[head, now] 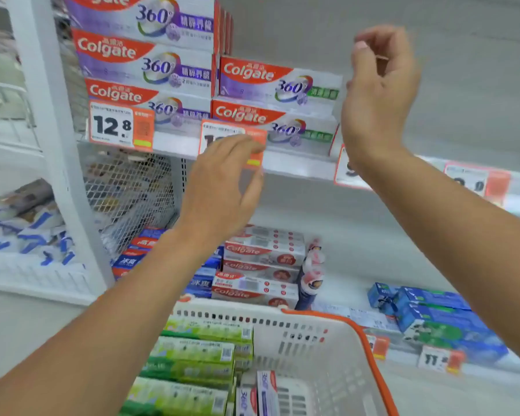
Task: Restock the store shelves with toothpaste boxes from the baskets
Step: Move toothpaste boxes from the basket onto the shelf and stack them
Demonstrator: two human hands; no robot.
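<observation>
Two Colgate 360 boxes with green labels [278,85] lie stacked on the upper shelf [297,168], beside a taller stack with purple labels [144,64]. My right hand [379,97] hovers just right of the green-label stack with relaxed, loosely curled fingers and holds nothing. My left hand [222,187] is lower, in front of the shelf edge and a price tag [254,139], fingers extended and empty. A white basket with an orange rim [327,322] sits below, holding several green toothpaste boxes [192,352] and 360 boxes [261,394].
The lower shelf carries red-and-white Colgate boxes [261,265], blue boxes [439,319] on the right and a dark bottle [309,277]. A white upright [51,121] and wire mesh [126,187] bound the bay on the left. Bare shelf stretches right of the green-label stack.
</observation>
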